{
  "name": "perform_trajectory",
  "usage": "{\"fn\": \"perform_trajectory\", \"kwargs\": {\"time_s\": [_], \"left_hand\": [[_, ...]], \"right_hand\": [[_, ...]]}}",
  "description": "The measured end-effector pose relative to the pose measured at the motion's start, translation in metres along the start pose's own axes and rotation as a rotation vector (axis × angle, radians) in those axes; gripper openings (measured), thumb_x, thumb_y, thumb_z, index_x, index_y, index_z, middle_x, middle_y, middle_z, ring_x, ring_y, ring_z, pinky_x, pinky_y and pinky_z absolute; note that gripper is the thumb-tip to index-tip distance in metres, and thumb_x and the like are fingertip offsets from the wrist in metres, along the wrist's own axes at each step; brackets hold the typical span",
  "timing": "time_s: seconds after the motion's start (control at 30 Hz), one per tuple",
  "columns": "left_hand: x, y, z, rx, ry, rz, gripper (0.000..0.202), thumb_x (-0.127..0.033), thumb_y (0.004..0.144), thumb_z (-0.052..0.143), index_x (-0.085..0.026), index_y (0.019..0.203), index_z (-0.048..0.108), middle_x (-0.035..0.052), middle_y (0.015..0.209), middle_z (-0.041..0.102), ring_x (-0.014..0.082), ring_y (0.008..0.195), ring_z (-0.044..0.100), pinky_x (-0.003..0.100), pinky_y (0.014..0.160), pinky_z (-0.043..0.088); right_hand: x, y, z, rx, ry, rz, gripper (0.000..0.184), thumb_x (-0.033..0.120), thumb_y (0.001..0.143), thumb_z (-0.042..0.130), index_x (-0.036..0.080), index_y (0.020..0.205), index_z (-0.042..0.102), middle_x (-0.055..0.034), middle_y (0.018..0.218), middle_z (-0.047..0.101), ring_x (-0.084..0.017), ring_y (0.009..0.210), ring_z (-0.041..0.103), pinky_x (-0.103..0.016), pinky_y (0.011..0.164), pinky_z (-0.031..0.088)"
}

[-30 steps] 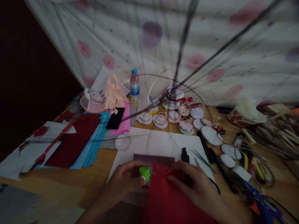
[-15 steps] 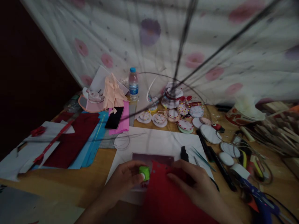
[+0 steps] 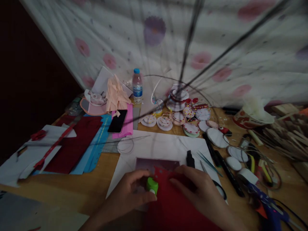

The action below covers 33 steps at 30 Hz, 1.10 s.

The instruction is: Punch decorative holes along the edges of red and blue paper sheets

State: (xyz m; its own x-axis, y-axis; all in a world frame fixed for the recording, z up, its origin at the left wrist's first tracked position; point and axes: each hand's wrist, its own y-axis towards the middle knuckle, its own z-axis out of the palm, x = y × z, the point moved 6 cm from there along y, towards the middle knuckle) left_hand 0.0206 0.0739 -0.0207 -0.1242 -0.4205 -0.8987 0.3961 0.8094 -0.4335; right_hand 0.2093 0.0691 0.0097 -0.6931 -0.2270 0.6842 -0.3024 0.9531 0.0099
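Note:
My left hand (image 3: 133, 189) is closed round a small green craft punch (image 3: 153, 185), its thumb at the white part underneath. The punch sits at the upper left edge of a red sheet (image 3: 173, 205), which has a few small holes near that edge. My right hand (image 3: 197, 186) grips the sheet from the right, thumb on top. Beneath both hands lie a purplish rectangular piece (image 3: 158, 163) and a large white sheet (image 3: 154, 141) on the wooden table. The lower part of the red sheet runs dark out of view.
To the right lie scissors (image 3: 220, 191), tweezers (image 3: 209, 164), black pens (image 3: 229, 173) and a blue glue gun (image 3: 267, 200). Several decorated round pieces (image 3: 178, 118) stand behind. A phone (image 3: 117, 121), water bottle (image 3: 137, 86) and dark red cloth (image 3: 74, 144) are left. Blurred dark strands cross the view.
The green punch has shifted slightly right and down and tilted, now against the red sheet's edge. My left hand moved with it; the right hand still grips the sheet.

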Motion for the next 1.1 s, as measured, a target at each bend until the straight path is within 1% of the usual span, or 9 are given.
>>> {"fn": "perform_trajectory", "kwargs": {"time_s": [0.07,0.13,0.33,0.43,0.53,0.63,0.73,0.97,1.1], "left_hand": [[-0.002,-0.002,0.001,-0.013,0.081,0.006,0.036,-0.025,0.063,0.08,-0.022,0.097,0.068,0.0019,0.099,0.068,0.0237,0.096,0.06,0.03,0.082,0.046],[-0.004,-0.002,0.003,-0.012,0.101,0.019,0.036,-0.026,0.064,0.079,-0.021,0.097,0.066,0.0015,0.098,0.067,0.0234,0.096,0.059,0.03,0.082,0.046],[-0.001,-0.002,0.006,0.064,0.027,0.002,0.036,-0.029,0.069,0.075,-0.021,0.101,0.062,0.0012,0.095,0.065,0.0205,0.092,0.059,0.027,0.076,0.046],[0.001,-0.002,0.005,0.064,0.007,-0.011,0.036,-0.027,0.069,0.076,-0.022,0.101,0.062,-0.0001,0.093,0.065,0.0198,0.091,0.059,0.027,0.077,0.046],[0.001,-0.003,0.005,0.054,0.013,0.004,0.036,-0.026,0.069,0.076,-0.023,0.102,0.063,0.0002,0.097,0.066,0.0208,0.094,0.06,0.028,0.081,0.046],[0.002,-0.003,0.003,0.02,0.037,-0.01,0.04,-0.028,0.068,0.077,-0.024,0.106,0.062,0.0009,0.102,0.066,0.0224,0.098,0.06,0.028,0.081,0.048],[0.002,-0.004,0.002,-0.018,0.073,0.012,0.042,-0.032,0.069,0.076,-0.025,0.108,0.062,0.0022,0.108,0.066,0.0236,0.103,0.059,0.029,0.085,0.047],[0.012,-0.007,0.0,-0.103,0.184,0.04,0.049,-0.041,0.073,0.071,-0.022,0.117,0.06,0.0101,0.123,0.059,0.0289,0.116,0.053,0.037,0.099,0.041],[0.016,-0.008,0.0,-0.179,0.238,0.018,0.05,-0.042,0.072,0.07,-0.02,0.116,0.061,0.0124,0.124,0.059,0.0316,0.118,0.05,0.04,0.101,0.039]], "right_hand": [[0.0,0.0,0.001,-0.001,-0.012,-0.004,0.013,0.032,0.091,0.052,0.022,0.087,0.059,0.0006,0.075,0.065,-0.016,0.067,0.062,-0.028,0.061,0.043],[0.0,0.0,0.001,-0.003,-0.024,-0.006,0.014,0.032,0.091,0.052,0.022,0.087,0.059,0.0006,0.074,0.065,-0.016,0.065,0.061,-0.028,0.06,0.043],[0.002,0.0,0.002,0.025,-0.02,-0.022,0.013,0.031,0.092,0.051,0.022,0.088,0.058,0.0001,0.074,0.064,-0.017,0.066,0.061,-0.028,0.06,0.042],[0.004,-0.001,0.003,0.022,0.002,-0.027,0.012,0.031,0.092,0.052,0.022,0.088,0.058,0.0006,0.074,0.064,-0.017,0.066,0.061,-0.028,0.06,0.042],[0.004,-0.002,0.003,0.003,0.009,-0.035,0.012,0.031,0.092,0.052,0.021,0.088,0.058,0.0004,0.074,0.064,-0.016,0.065,0.061,-0.028,0.06,0.042],[0.003,-0.002,0.004,-0.008,0.008,-0.043,0.012,0.031,0.091,0.053,0.021,0.087,0.058,0.0002,0.073,0.064,-0.017,0.065,0.06,-0.028,0.06,0.042],[0.003,-0.001,0.004,-0.015,0.011,-0.039,0.012,0.03,0.091,0.053,0.021,0.087,0.058,0.0,0.072,0.064,-0.017,0.064,0.06,-0.028,0.059,0.042],[0.001,-0.002,0.008,0.014,0.02,-0.027,0.013,0.031,0.092,0.052,0.021,0.089,0.06,-0.0008,0.075,0.065,-0.018,0.067,0.062,-0.029,0.062,0.044],[0.002,-0.003,0.002,0.023,-0.016,-0.004,0.016,0.032,0.091,0.052,0.02,0.086,0.06,-0.0021,0.075,0.064,-0.018,0.067,0.06,-0.03,0.061,0.045]]}}
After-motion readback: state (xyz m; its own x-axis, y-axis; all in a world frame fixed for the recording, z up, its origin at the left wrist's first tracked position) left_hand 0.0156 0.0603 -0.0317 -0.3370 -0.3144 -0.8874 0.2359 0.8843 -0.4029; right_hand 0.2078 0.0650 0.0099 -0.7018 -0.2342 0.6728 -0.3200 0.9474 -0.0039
